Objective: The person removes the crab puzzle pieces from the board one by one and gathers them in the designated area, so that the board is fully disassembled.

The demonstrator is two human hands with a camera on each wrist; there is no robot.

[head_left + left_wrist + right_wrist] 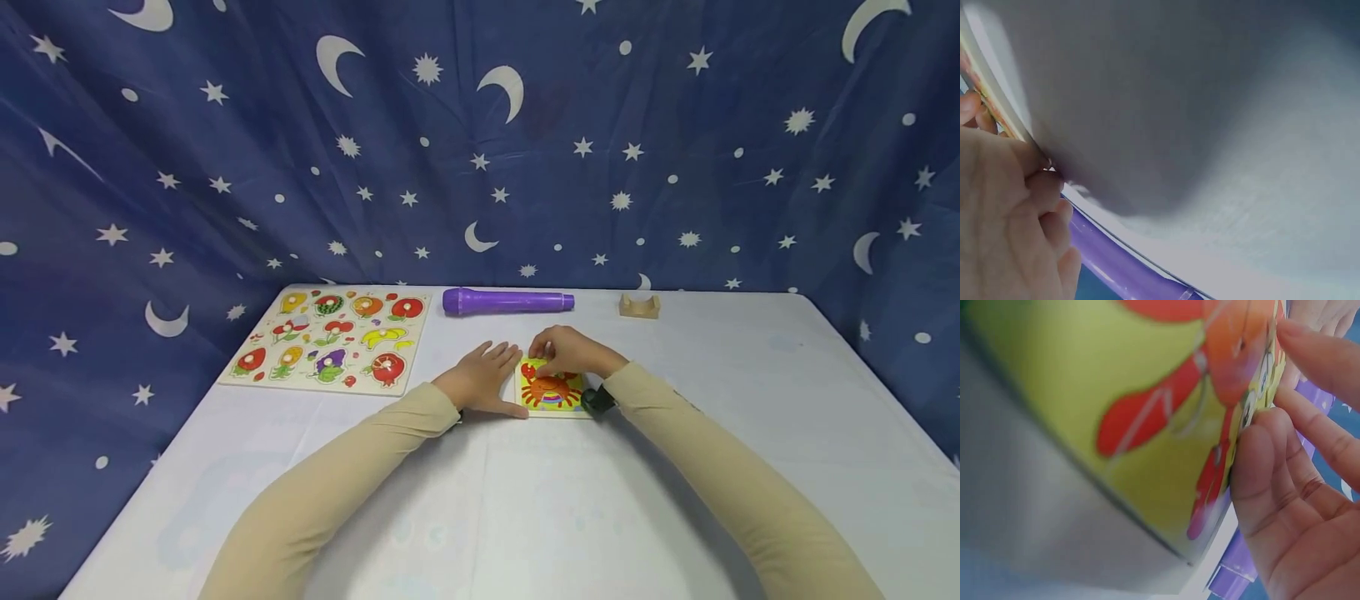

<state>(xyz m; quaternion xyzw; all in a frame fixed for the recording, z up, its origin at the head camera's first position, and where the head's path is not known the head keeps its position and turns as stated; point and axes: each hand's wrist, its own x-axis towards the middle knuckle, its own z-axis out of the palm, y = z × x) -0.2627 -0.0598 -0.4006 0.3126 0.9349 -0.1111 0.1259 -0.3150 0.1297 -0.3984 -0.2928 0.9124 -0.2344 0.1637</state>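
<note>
A small square crab picture puzzle (551,393), yellow with an orange-red crab, lies on the table between both hands. My left hand (483,382) rests along its left edge, fingers extended, thumb near the lower left corner. Over the upper part of the picture, my right hand (572,350) touches it with loosely bent fingers. In the right wrist view the crab picture (1147,375) fills the left side, and the right fingertips (1257,450) meet its surface, thumb apart from the other fingers. No loose piece shows between them. The left wrist view shows the left hand (1010,212) beside the puzzle's pale edge.
A fruit peg puzzle board (356,389) lies at the left of the white table (480,508). Behind the hands is a purple microphone-shaped stick (510,302). A small wooden notched block (639,307) stands at the back right, before the blue star-patterned curtain (555,225).
</note>
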